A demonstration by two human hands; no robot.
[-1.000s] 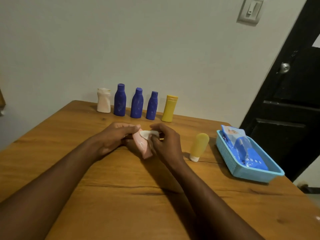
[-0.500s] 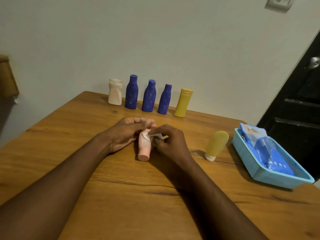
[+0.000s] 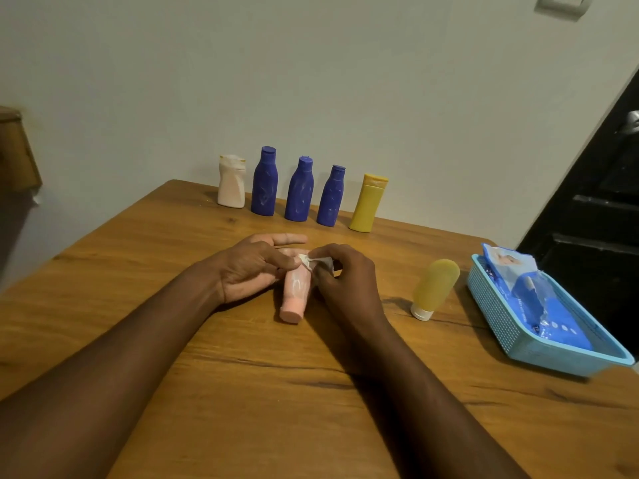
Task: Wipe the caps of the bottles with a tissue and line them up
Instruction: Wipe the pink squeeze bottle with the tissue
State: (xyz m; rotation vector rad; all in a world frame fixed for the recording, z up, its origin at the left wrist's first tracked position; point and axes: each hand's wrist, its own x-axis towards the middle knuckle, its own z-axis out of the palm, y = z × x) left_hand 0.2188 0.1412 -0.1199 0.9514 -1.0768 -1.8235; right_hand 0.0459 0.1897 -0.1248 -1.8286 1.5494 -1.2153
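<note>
Head view, single entry. I am seeing a pink bottle (image 3: 295, 295) lying on the wooden table (image 3: 242, 392), near the middle, one end pointing toward the near edge. I cannot tell which end carries the cap.

The left hand (image 3: 249, 267) is holding the far part of this bottle, thumb over it and fingers under it, with the forefinger lying straight. The right hand (image 3: 345, 281) is pinching a white tissue (image 3: 313, 262) against the bottle's far end, fingers curled around it.

At the far edge, by the wall, five bottles are standing upright in a row. From left to right:
- white bottle (image 3: 231, 183)
- first blue bottle (image 3: 264, 183)
- second blue bottle (image 3: 299, 191)
- third blue bottle (image 3: 331, 197)
- yellow bottle (image 3: 367, 203)

To the right of the hands, a yellow tube (image 3: 436, 286) is standing apart on its white cap. Further right, a blue basket (image 3: 501, 316) is holding a blue wipes pack (image 3: 539, 299).
</note>
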